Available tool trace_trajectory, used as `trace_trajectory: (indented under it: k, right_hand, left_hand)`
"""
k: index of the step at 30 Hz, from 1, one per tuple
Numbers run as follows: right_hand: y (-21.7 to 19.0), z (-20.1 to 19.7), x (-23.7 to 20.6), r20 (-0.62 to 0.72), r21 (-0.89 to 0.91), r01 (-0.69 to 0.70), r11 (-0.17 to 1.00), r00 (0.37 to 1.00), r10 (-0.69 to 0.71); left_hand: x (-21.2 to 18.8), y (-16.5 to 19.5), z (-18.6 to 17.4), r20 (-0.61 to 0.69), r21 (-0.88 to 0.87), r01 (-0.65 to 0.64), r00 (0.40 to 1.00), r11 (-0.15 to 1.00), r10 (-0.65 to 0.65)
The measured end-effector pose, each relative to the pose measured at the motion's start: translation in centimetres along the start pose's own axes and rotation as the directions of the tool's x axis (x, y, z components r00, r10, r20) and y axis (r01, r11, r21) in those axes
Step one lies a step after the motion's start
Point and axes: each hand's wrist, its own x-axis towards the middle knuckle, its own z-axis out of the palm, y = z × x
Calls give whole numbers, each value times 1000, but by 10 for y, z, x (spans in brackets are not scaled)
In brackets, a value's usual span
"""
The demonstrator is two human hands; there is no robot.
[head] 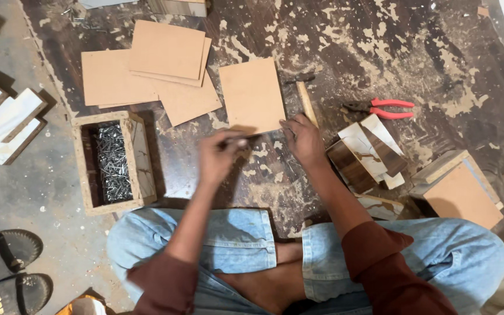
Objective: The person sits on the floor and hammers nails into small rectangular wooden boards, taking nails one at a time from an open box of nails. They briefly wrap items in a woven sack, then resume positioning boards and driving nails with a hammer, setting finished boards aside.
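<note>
I sit cross-legged on the floor (345, 52), which is dark wood with lots of pale worn patches. My left hand (220, 154) is blurry, and its fingers are pinched tight around a thin little stick that may be a nail (234, 140); I cannot tell for sure. My right hand (303, 139) rests by the near edge of a flat brown board (252, 94), and its fingers touch the corner of that board. I cannot tell if those fingers grip anything. The board lies flat on the floor right in front of my two hands. A hammer (305, 96) with a wooden handle lies just beside the board, next to my right hand. Red-handled pliers (383, 108) lie farther to the right. More brown boards sit in a loose pile (158, 70) to the left of the single board. A small wooden box full of nails (114, 162) stands near my left knee. Some wood pieces (366, 154) lie by my right arm, and another little box (459, 189) is close to my right knee. Two dark sandals (7, 268) sit on the grey ground at the left.
</note>
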Motion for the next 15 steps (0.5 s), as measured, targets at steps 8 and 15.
trace_trajectory:
  k: [8,15]
  right_hand:
    - [3,-4,2,-53,-9,61,998,997,-61]
    - [3,-12,1,-67,60,55,997,996,-51]
  left_hand:
    - [32,10,91,-53,280,-488,852,827,521]
    - [31,-4,105,-70,321,-459,861,829,504]
